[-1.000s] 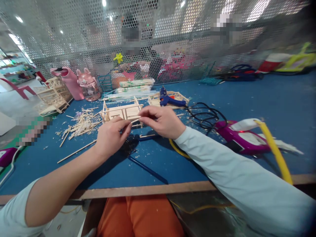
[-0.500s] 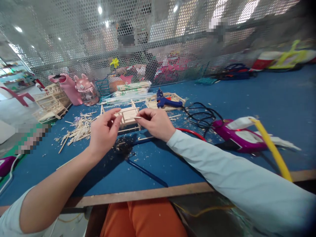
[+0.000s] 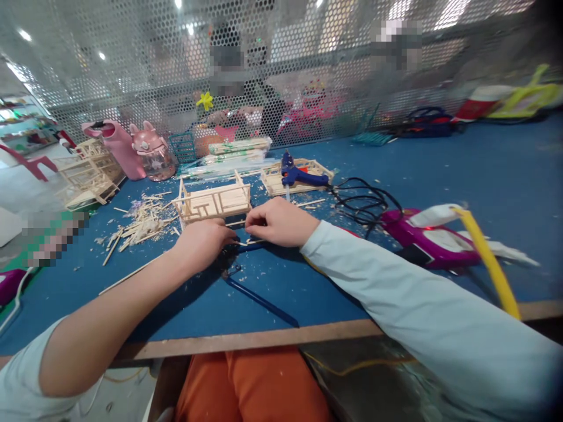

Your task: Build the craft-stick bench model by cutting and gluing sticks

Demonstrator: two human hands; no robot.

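My left hand (image 3: 204,239) is low over the table, its fingers bent and closed; what they hold, if anything, is hidden. My right hand (image 3: 279,223) pinches a short thin wooden stick (image 3: 235,223) that points toward the left hand. Just behind both hands stands a small model frame of wooden sticks (image 3: 214,202), with a floor and railings. Under and in front of the fingers lies a tool with long blue handles (image 3: 261,300), perhaps pliers, its head partly hidden by my left hand.
Loose stick offcuts (image 3: 143,225) lie left. A blue glue gun (image 3: 303,174) rests on another stick frame (image 3: 272,186) behind, its black cable (image 3: 367,202) coiling right toward a purple power strip (image 3: 433,240). Pink bottle (image 3: 123,149), clear jar (image 3: 153,155) and bagged sticks (image 3: 240,146) stand behind.
Both hands have come down and toward me from over the model frame to the table in front of it. The frame is now in fuller view.
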